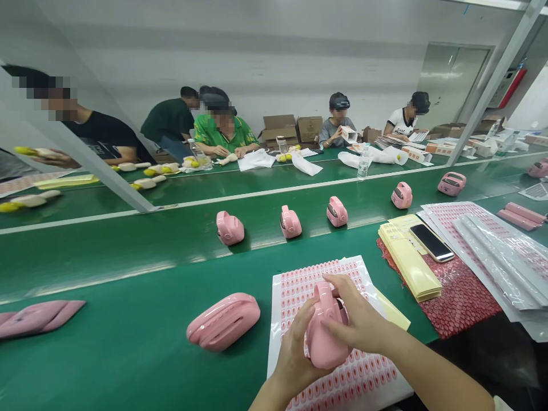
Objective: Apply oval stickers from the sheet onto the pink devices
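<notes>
Between both hands I hold a pink plastic device with a loop handle [327,337], its handle end pointing away from me. My left hand [295,348] wraps its left side. My right hand [355,317] grips the right side, with fingers over the dark panel by the handle and the thumb on the pink shell. Beneath lies a white sheet [285,308] with rows of small red-and-pink oval stickers. Left of the sheet, a similar pink device [225,322] rests on the green table, and part of another pink piece [40,318] lies farther left.
Several pink devices [291,221] stand along the green belt [184,242]. On the right are yellow papers [406,260], a phone [431,242], red bubble wrap [460,302] and more sticker sheets [483,228]. Several co-workers sit across the line; a slanted post [107,171] stands at left.
</notes>
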Demonstrator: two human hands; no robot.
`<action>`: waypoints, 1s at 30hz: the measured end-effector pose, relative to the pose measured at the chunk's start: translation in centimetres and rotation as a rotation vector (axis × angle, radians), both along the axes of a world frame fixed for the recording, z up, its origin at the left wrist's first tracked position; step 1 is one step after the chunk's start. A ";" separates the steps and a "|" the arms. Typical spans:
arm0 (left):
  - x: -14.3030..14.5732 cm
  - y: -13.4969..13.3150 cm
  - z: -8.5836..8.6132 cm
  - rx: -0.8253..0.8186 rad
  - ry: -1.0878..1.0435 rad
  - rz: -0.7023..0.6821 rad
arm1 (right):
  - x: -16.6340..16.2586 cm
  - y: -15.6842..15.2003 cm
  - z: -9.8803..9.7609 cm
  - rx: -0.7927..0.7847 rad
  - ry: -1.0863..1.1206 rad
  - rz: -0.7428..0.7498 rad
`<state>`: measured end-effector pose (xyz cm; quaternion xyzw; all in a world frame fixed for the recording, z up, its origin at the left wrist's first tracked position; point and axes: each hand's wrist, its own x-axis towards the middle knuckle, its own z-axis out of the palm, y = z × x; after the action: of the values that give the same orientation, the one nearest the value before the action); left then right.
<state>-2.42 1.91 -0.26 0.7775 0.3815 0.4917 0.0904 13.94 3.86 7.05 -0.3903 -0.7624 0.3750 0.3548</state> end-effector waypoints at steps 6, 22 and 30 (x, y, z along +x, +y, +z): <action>0.1 -0.2 -0.1 -0.019 -0.039 -0.086 | -0.1 2.6 -1.6 -0.096 0.118 -0.035; -1.5 4.6 -8.2 -0.464 -0.085 0.182 | 1.7 17.1 -0.1 -0.144 -0.309 -0.512; -1.8 4.9 -11.1 -0.226 0.072 0.203 | -2.4 25.9 -2.1 -0.125 -0.432 -0.621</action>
<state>-4.23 6.80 -11.33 0.7369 0.5142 0.4238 0.1133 11.55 29.78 4.99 -0.6934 -0.6408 0.2045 0.2583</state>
